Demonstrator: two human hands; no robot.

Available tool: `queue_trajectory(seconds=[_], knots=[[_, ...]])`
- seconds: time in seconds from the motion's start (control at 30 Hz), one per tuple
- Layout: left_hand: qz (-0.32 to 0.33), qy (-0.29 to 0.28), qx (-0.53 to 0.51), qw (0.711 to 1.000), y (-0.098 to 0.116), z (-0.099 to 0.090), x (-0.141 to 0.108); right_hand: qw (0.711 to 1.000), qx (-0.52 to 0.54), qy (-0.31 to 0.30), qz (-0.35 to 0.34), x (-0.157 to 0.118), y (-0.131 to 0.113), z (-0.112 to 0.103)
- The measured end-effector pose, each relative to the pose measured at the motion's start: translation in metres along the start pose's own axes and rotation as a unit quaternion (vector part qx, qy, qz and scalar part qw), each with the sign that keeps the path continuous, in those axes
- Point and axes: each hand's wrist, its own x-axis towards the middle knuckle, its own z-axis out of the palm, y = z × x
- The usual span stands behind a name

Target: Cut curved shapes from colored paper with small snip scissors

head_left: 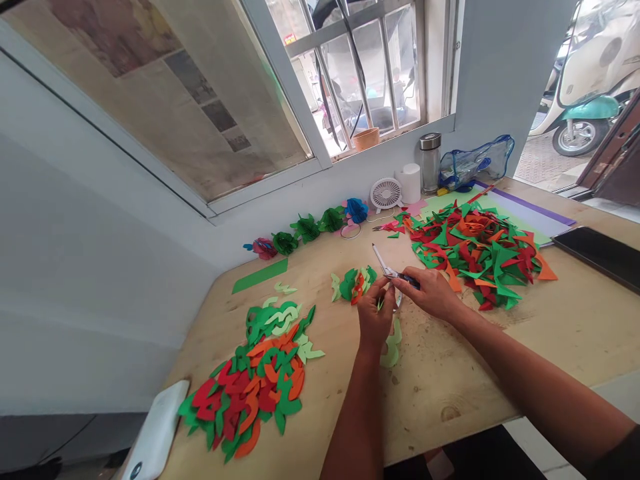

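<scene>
Scissors, one pair, dark-handled: gripped in the right hand, blades pointing towards the left hand's fingertips, above the tabletop.

Paper piece, pale green, one: pinched in the left hand, between thumb and fingers, close to the blades; its outline is mostly hidden from where I stand.

Pale green cutouts, a few: lying just beside the left wrist, on the side towards the right forearm.

White pen-like item, one: just beyond the scissors.

Small paper cluster, green, orange and pale green: near the left hand, on its outer side.

Curved cutouts, red, orange and green, one broad heap: well apart from the left hand, on its outer side.

Angular scraps, red, green and orange, one large heap: just beyond the right hand and to its outer side.

Folded paper ornaments, green, blue and pinkish-red, a row: along the wall, beyond both hands.

Black phone, one: at the tabletop's right side, past the scraps.
</scene>
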Motion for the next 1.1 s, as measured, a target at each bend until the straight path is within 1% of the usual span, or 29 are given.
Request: queue_trajectory(seconds=[0.27, 0.43, 0.57, 0.97, 1.1], knots=[[0.018, -0.016, 0.041, 0.999, -0.0017, -0.0001, 0.0004, 1.000, -0.001, -0.004, -0.002, 0.0010, 0.0020, 0.0009], [0.016, -0.027, 0.072, 0.997, -0.0007, -0.0013, 0.0006, 1.000, -0.003, -0.002, -0.003, 0.0009, 0.0027, 0.0015], [0.019, -0.027, 0.081, 0.996, -0.0017, -0.0024, 0.0002, 1.000, -0.003, -0.003, -0.005, 0.0008, 0.0030, 0.0019], [0.057, -0.019, 0.112, 0.992, 0.0003, -0.0025, 0.0004, 1.000, -0.026, -0.004, 0.000, 0.0006, 0.0043, 0.0027], [0.051, -0.018, 0.111, 0.992, 0.0014, -0.0027, 0.0005, 0.999, -0.038, -0.004, -0.004, 0.0008, 0.0057, 0.0036]])
